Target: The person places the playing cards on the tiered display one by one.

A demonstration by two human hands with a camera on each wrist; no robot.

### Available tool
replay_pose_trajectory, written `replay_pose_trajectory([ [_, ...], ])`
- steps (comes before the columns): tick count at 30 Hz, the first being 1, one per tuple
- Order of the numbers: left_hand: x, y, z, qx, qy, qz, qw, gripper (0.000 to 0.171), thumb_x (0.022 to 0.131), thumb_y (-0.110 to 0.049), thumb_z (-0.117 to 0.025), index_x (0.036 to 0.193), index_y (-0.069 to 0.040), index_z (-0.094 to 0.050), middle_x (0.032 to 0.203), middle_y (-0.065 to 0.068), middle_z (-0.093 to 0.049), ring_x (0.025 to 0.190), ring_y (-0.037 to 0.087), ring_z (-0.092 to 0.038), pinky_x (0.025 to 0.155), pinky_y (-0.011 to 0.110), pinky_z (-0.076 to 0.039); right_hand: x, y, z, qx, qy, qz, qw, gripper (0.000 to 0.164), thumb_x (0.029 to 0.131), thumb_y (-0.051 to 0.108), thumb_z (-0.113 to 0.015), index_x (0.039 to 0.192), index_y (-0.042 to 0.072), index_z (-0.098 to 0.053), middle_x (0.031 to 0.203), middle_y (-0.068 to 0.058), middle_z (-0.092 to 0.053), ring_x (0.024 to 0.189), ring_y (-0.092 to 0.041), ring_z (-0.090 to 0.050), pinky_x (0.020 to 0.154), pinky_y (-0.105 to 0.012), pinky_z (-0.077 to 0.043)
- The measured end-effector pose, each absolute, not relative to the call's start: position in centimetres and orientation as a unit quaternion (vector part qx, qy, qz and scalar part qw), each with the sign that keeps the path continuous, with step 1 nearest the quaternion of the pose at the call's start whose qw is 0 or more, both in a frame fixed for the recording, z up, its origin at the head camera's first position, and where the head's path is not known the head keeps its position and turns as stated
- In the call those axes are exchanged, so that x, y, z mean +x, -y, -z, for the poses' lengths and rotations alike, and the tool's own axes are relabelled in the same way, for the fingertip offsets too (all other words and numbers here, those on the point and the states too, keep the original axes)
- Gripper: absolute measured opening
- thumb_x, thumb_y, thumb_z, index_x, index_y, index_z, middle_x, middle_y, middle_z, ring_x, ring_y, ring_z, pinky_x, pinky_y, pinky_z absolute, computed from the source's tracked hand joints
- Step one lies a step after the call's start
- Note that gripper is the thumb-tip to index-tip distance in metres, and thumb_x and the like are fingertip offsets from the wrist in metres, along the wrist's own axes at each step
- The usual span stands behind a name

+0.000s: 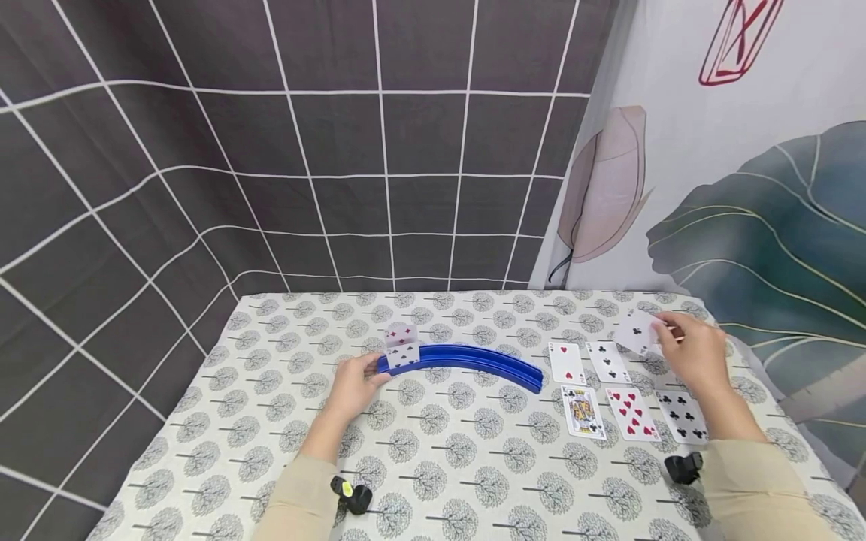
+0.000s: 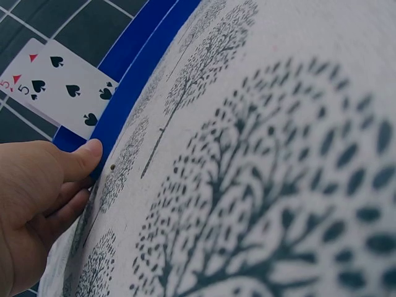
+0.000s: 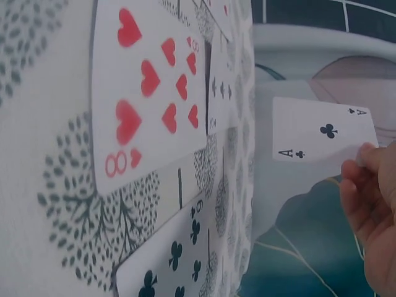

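My left hand (image 1: 352,385) grips the left end of a curved blue card holder (image 1: 467,356), its thumb on the holder's near side in the left wrist view. Two playing cards stand in the slots at that end: a five of spades (image 2: 73,91) in front and a five of diamonds (image 2: 25,68) behind it. Over at the right, my right hand (image 1: 697,352) pinches an ace of clubs (image 3: 318,131) by one edge. The ace is held up above the table, near the far row of cards, its face showing in the right wrist view.
Several cards lie face up at the right: a two of hearts (image 1: 565,363), a three of clubs (image 1: 608,363), a king (image 1: 583,412), an eight of hearts (image 1: 632,414) and a six of clubs (image 1: 682,418). A tree-print cloth (image 1: 473,466) covers the table; a dark grid curtain (image 1: 419,135) hangs behind.
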State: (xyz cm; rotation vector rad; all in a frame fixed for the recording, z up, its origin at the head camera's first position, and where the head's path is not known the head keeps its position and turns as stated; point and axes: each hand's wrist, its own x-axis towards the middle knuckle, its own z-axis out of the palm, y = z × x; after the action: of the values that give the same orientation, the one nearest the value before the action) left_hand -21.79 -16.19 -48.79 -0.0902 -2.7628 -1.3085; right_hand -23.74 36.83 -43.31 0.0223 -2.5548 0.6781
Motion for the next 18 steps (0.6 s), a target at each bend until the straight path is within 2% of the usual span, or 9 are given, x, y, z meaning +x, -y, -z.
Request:
replay_pose_trajectory([
  [4, -21.8, 16.2, 48.8, -0.028, 0.902, 0.429, 0.039, 0.046, 0.086, -0.008, -0.078, 0.129, 0.001, -0.065, 0.113, 0.018, -0.073, 0.106, 0.032, -0.07, 0.103, 0.048, -0.053, -23.7, -36.3, 43.2, 0.021, 0.932, -0.251, 0.262, 0.025, 0.098, 0.003, -0.063, 0.12, -0.009, -0.065, 0.1, -0.034, -0.066, 0.086, -0.051, -0.064, 0.094, -0.067, -0.033],
  [11, -21.8, 16.2, 48.7, -0.03, 0.9, 0.432, 0.041, 0.045, 0.087, -0.008, -0.078, 0.129, 0.001, -0.065, 0.114, 0.018, -0.072, 0.106, 0.033, -0.07, 0.102, 0.046, -0.054, -23.7, -35.2, 43.0, 0.041, 0.924, -0.255, 0.283, 0.021, 0.095, 0.0, -0.066, 0.114, -0.009, -0.068, 0.096, -0.032, -0.069, 0.08, -0.049, -0.067, 0.07, -0.054, -0.051],
  [18, -21.8, 16.2, 48.8, -0.032, 0.901, 0.43, 0.046, 0.045, 0.086, -0.007, -0.078, 0.129, 0.002, -0.065, 0.113, 0.019, -0.073, 0.106, 0.032, -0.07, 0.101, 0.046, -0.054, -24.0, -34.1, 42.9, 0.048, 0.921, -0.26, 0.286, 0.02, 0.095, 0.002, -0.067, 0.113, -0.008, -0.068, 0.092, -0.032, -0.069, 0.078, -0.05, -0.067, 0.081, -0.062, -0.046],
])
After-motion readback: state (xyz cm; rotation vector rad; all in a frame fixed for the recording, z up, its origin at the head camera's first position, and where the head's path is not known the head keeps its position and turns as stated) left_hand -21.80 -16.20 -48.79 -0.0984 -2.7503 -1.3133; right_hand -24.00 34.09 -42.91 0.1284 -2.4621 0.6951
